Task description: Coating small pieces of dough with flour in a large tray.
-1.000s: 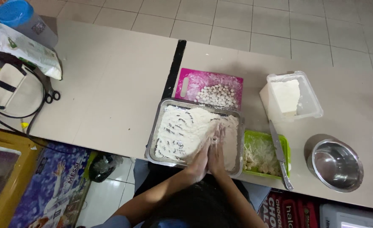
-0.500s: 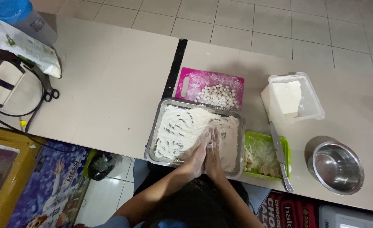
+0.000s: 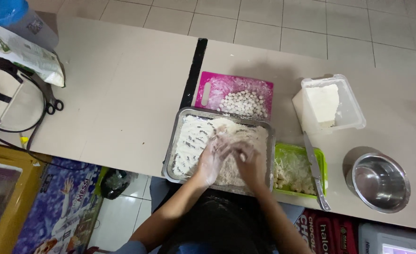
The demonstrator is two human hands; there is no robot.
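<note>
Steel bowl (image 3: 380,182), knife (image 3: 316,170), scissors (image 3: 52,104), pink board (image 3: 234,94)

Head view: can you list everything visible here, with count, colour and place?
Metal tray: one, silver, table's near edge, full of flour.
Cutting board: one, pink, behind the tray, small white balls on it.
Plastic container: one, clear, right, holding a white block.
Green tray: one, right of the metal tray, pale pieces inside.
Knife: one, silver, lying across the green tray.
Bowl: one, steel, far right.
Scissors: one, black, left.
Bag: one, cream, far left.
Left hand, right hand: floury, in the tray.
</note>
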